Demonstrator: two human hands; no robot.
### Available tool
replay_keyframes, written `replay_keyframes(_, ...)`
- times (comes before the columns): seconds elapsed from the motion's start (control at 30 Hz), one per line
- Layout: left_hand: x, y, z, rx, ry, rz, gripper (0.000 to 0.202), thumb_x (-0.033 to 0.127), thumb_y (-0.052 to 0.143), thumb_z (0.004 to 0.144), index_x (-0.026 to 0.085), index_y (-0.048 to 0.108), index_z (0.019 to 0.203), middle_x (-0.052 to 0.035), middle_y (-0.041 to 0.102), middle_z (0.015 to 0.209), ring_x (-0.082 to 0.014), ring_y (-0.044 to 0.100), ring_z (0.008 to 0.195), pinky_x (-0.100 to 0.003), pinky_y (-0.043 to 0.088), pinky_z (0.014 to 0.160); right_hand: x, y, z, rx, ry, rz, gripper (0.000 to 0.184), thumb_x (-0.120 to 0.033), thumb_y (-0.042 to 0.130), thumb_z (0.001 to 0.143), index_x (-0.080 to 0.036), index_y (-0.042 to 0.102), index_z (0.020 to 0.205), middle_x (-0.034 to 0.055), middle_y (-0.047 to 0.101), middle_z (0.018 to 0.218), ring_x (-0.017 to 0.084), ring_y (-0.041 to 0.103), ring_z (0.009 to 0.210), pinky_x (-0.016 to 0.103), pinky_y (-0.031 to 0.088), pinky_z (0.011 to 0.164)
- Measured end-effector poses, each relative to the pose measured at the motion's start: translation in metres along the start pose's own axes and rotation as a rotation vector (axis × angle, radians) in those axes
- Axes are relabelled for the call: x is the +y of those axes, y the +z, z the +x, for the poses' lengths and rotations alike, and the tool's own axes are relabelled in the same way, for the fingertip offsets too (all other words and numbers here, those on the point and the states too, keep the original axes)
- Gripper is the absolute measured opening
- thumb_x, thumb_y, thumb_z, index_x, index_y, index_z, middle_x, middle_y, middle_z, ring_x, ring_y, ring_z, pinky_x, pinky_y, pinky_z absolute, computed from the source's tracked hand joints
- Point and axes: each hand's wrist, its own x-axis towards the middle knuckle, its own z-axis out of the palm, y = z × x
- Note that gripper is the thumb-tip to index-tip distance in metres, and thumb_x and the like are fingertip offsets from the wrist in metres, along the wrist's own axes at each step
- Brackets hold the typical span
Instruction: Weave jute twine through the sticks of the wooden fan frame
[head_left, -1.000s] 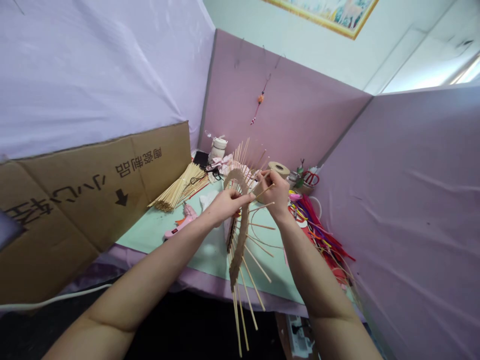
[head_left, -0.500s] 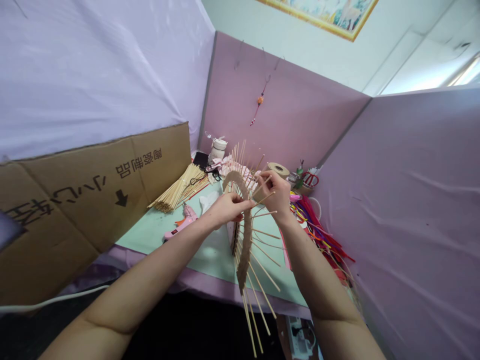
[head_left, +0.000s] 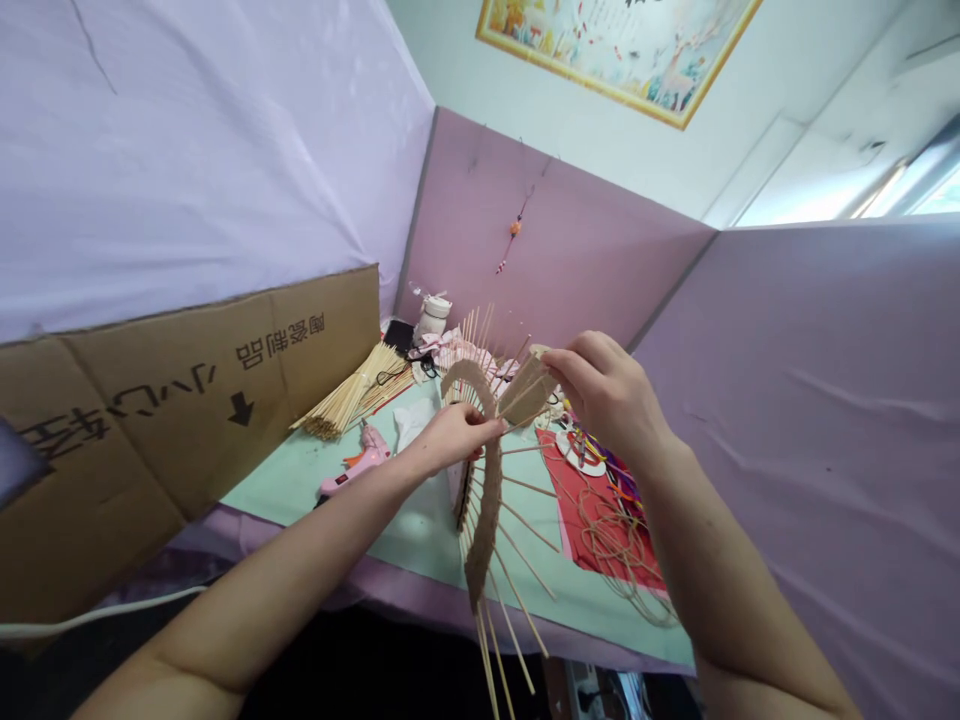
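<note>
A round woven piece [head_left: 486,520] stands on edge, with a brown woven band and many thin wooden sticks [head_left: 529,560] radiating from it. My left hand [head_left: 463,432] is closed on the upper part of the band, thumb at the stick bases. To the right of the sticks, my right hand [head_left: 607,385] is raised, thumb and fingers pinched together. A tan cord [head_left: 525,398], smeared by motion, stretches between its fingertips and the band. More loose tan cord [head_left: 622,540] lies in loops on red sheets below my right forearm.
A pink glue gun [head_left: 364,462] and a bundle of sticks [head_left: 352,395] lie on the left of the green tabletop [head_left: 420,525]. Behind them stands a white bottle [head_left: 433,315]. A cardboard panel [head_left: 187,400] borders the left side; colourful strips [head_left: 626,490] lie right.
My right hand has moved right and away from the sticks, drawing the cord out. My left hand keeps its hold on the band. The view has shifted, showing the red sheets and cord loops.
</note>
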Motion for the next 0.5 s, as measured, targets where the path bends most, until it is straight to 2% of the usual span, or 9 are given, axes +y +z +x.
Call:
replay_keyframes(0.17,0.000,0.002,0.001,0.003,0.024,0.030,0.045,0.058,0.068,0.068,0.016,0.060,0.080,-0.0039,0.065,0.070,-0.0150,0.061,0.055,-0.026,0.048,0.050,0.003,-0.006,0.018,-0.075,-0.054,0.001,0.019,-0.019,0.042,0.098,-0.022,0.061,0.096,0.0071,0.057,0.091,0.018,0.052,0.084,0.029,0.045,0.072)
replay_keyframes(0.27,0.000,0.003,0.001,0.007,0.029,0.047,0.045,0.059,0.067,0.069,0.016,0.060,0.080,-0.0035,0.064,0.069,-0.0152,0.061,0.054,-0.026,0.047,0.049,0.007,-0.004,0.027,-0.078,-0.003,0.034,0.018,-0.020,0.044,0.097,-0.021,0.061,0.092,0.0074,0.058,0.088,0.019,0.054,0.082,0.031,0.045,0.072)
replay_keyframes(0.4,-0.001,0.002,0.000,0.022,0.033,0.044,0.043,0.057,0.067,0.070,0.016,0.061,0.079,-0.0031,0.063,0.068,-0.0150,0.061,0.054,-0.025,0.046,0.049,0.013,0.006,0.020,-0.012,0.225,0.110,0.014,-0.021,0.050,0.091,-0.019,0.059,0.082,0.0049,0.056,0.080,0.016,0.053,0.073,0.029,0.042,0.067)
replay_keyframes(0.5,-0.001,0.003,-0.001,0.034,0.043,0.031,0.042,0.056,0.069,0.068,0.016,0.061,0.078,-0.0028,0.063,0.068,-0.0146,0.060,0.054,-0.025,0.046,0.050,0.017,0.031,0.003,0.014,0.429,0.186,0.009,-0.020,0.053,0.085,-0.018,0.057,0.077,0.0033,0.056,0.076,0.015,0.052,0.070,0.028,0.039,0.066)
